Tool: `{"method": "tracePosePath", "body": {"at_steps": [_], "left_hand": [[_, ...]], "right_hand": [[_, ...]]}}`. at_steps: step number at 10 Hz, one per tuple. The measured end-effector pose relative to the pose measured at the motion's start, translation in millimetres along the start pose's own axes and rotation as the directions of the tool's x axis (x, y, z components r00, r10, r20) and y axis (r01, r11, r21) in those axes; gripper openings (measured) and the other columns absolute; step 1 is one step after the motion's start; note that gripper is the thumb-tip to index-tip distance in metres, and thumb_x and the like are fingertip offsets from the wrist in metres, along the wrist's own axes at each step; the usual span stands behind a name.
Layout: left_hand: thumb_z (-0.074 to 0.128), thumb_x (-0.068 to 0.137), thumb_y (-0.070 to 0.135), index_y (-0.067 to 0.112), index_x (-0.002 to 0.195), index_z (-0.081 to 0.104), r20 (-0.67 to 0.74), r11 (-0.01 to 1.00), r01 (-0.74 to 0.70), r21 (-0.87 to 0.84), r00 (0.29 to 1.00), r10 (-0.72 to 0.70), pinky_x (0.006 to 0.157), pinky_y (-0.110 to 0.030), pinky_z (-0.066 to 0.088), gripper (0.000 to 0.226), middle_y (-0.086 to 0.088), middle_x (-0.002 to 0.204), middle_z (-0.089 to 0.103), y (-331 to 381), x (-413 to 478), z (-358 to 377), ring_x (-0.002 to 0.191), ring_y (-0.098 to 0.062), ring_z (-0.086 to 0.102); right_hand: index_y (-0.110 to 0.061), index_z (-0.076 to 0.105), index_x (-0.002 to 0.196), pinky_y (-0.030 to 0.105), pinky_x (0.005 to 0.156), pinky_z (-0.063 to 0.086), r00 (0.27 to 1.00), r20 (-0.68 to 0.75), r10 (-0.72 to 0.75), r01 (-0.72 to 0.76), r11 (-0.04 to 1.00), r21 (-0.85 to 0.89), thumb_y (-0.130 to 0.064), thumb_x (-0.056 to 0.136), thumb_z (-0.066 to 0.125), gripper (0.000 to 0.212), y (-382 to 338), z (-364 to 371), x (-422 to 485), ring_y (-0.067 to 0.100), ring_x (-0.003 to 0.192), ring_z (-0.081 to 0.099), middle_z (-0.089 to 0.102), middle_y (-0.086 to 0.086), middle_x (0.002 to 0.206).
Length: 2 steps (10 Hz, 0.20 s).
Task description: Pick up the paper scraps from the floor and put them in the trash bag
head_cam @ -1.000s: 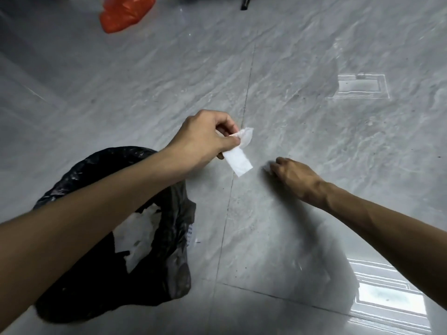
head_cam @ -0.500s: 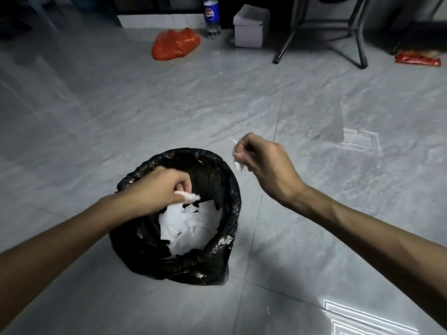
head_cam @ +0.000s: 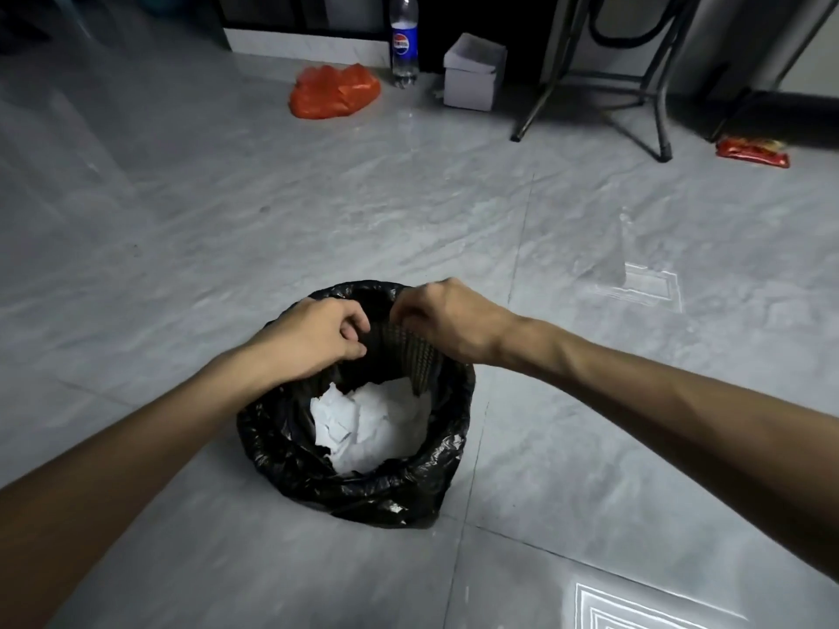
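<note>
A person is leaning over a black trash bag (head_cam: 363, 492) standing open on the grey tiled floor (head_cam: 181, 229), both hands at its far rim. The left hand (head_cam: 313, 338) is curled with fingers drawn together; whether it is pinching anything cannot be told. The right hand (head_cam: 447, 322) is gripping a patterned flap at the rim. White paper scraps (head_cam: 367, 429) are lying heaped inside the bag. No loose scraps are showing on the visible floor, so the job appears nearly finished.
</note>
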<state>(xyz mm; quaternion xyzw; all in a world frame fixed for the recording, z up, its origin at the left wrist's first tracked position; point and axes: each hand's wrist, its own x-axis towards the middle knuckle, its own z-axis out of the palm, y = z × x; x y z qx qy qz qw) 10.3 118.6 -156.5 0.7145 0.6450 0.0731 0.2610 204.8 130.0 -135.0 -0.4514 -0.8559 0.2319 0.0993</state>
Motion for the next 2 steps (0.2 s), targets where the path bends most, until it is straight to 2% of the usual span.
{"method": "tracePosePath", "body": {"at_steps": [1, 2], "left_hand": [[0.072, 0.079, 0.024, 0.025, 0.096, 0.067, 0.011, 0.998, -0.065, -0.021, 0.998, 0.065, 0.072, -0.03, 0.048, 0.018, 0.01, 0.082, 0.072, 28, 8, -2, 0.077, -0.012, 0.063], [0.07, 0.08, 0.025, 0.024, 0.097, 0.067, 0.04, 0.995, -0.099, -0.029, 0.994, 0.101, 0.072, -0.027, 0.046, 0.017, 0.007, 0.084, 0.073, 52, 16, -2, 0.081, -0.013, 0.064]], "right_hand": [[-0.012, 0.07, 0.104, 0.023, 0.074, 0.043, 0.993, -0.067, 0.097, -0.097, 0.995, 0.004, -0.011, 0.089, 0.052, 0.024, 21, -16, -15, 0.025, 0.092, 0.066, 0.073, 0.01, 0.103], [-0.011, 0.07, 0.101, 0.026, 0.073, 0.047, 0.972, -0.058, 0.227, -0.225, 0.973, 0.043, -0.013, 0.09, 0.053, 0.021, 38, -28, -30, 0.023, 0.08, 0.063, 0.073, 0.011, 0.102]]}}
